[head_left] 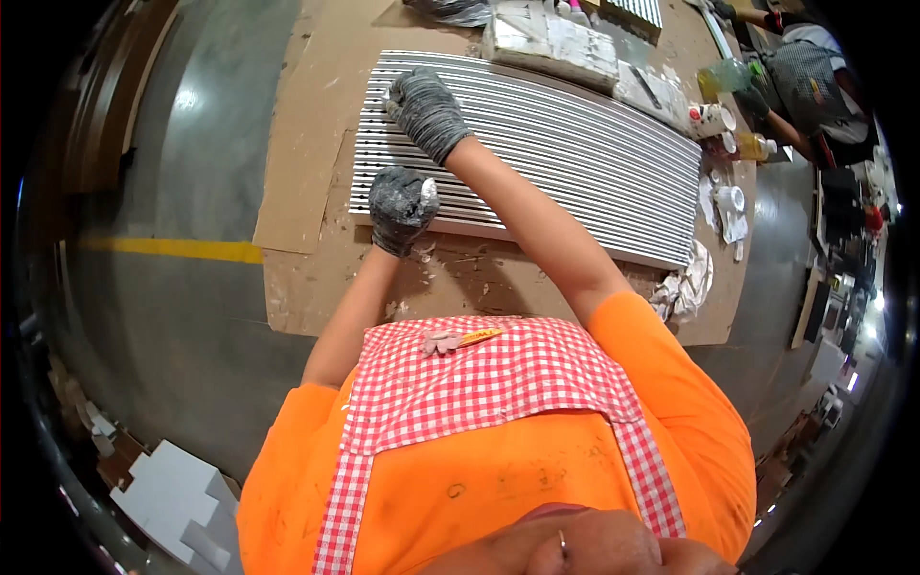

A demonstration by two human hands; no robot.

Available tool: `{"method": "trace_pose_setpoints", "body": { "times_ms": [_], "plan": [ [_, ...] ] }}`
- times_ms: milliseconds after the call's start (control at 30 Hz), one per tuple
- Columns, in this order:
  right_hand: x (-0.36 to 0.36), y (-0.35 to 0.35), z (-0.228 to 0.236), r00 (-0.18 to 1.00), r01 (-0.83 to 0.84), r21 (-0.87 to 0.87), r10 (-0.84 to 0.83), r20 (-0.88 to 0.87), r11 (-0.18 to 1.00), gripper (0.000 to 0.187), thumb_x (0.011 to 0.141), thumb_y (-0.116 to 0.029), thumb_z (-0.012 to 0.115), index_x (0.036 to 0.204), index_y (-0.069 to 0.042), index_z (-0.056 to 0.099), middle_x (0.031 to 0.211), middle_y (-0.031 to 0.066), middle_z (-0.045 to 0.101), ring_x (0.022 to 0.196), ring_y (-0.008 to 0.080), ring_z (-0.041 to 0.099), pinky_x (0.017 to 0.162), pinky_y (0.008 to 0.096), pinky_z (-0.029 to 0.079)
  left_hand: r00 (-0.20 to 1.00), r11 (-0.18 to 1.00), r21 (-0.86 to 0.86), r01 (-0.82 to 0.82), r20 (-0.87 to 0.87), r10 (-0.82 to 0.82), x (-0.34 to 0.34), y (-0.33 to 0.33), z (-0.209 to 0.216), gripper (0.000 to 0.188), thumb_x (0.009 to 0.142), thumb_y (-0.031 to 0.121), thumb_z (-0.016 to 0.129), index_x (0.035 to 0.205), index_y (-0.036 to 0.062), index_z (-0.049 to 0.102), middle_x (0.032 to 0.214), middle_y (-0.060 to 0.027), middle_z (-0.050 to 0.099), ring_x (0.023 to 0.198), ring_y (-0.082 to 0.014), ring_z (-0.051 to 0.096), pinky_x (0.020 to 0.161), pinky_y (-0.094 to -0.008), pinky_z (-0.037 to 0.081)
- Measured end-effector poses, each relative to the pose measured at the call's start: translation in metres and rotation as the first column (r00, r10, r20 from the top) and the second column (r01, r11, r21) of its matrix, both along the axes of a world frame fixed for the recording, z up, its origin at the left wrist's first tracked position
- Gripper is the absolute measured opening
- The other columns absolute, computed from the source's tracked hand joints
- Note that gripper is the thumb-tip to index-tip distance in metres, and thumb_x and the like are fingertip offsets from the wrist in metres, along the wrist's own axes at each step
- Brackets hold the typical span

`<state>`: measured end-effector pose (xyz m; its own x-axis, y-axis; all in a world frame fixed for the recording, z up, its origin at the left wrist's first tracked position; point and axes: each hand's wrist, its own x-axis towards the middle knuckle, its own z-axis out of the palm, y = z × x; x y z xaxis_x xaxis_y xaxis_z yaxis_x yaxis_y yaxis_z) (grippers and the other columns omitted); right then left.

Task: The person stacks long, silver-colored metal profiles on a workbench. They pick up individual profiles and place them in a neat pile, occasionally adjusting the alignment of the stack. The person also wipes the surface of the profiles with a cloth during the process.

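A slatted panel (565,144) with light ridges and dark grooves lies on the cardboard-covered table in front of me. Both my hands wear dark grey gloves smeared with white. My left hand (401,206) is closed in a fist at the panel's near left edge; a white lump (428,192), like putty, shows at its side. Farther off, my right hand (428,113) reaches across to the panel's left end. Its fingers are curled down against the slats, and a small pale bit shows at the fingertips, too hidden to name.
A white-smeared block (551,48) stands behind the panel. To the right are a paper cup (711,120), a bottle with yellow liquid (755,147) and crumpled paper (688,285). A co-worker (815,86) stands at the far right. Cardboard (307,182) covers the table.
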<state>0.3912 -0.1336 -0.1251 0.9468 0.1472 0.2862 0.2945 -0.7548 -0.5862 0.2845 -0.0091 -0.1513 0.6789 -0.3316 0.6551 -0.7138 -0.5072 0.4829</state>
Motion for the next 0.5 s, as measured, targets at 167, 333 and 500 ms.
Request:
{"method": "trace_pose_setpoints", "body": {
  "times_ms": [167, 333, 500],
  "plan": [
    [-0.030, -0.059, 0.000, 0.990, 0.136, -0.061, -0.138, -0.035, 0.989, 0.022, 0.079, -0.025, 0.062, 0.075, -0.003, 0.064, 0.077, 0.0191, 0.062, 0.083, 0.0353, 0.058, 0.079, 0.0450, 0.047, 0.999, 1.000, -0.011, 0.002, -0.042, -0.002, 0.001, 0.000, -0.008, 0.012, 0.073, 0.016, 0.068, 0.080, 0.0062, 0.066, 0.079, -0.0111, 0.064, 0.073, -0.0317, 0.060, 0.072, -0.0425, 0.048],
    [-0.089, -0.162, 0.001, 0.940, 0.337, -0.126, -0.326, 0.100, 0.933, 0.026, 0.081, -0.025, 0.063, 0.069, -0.003, 0.065, 0.071, 0.0172, 0.061, 0.074, 0.0350, 0.057, 0.071, 0.0460, 0.047, 1.000, 1.000, -0.002, 0.015, -0.013, -0.015, 0.000, 0.003, -0.018, 0.016, 0.077, 0.022, 0.067, 0.081, 0.0065, 0.064, 0.078, -0.0105, 0.063, 0.074, -0.0313, 0.059, 0.071, -0.0430, 0.046],
    [-0.154, -0.285, -0.005, 0.800, 0.598, -0.285, -0.580, 0.155, 0.749, 0.028, 0.084, -0.029, 0.063, 0.073, -0.003, 0.065, 0.074, 0.0162, 0.061, 0.075, 0.0340, 0.058, 0.071, 0.0451, 0.047, 1.000, 0.997, -0.072, 0.006, -0.013, -0.007, -0.001, -0.004, -0.008, 0.017, 0.077, 0.023, 0.066, 0.077, 0.0053, 0.064, 0.077, -0.0112, 0.063, 0.072, -0.0322, 0.059, 0.071, -0.0434, 0.046]
  ]
}}
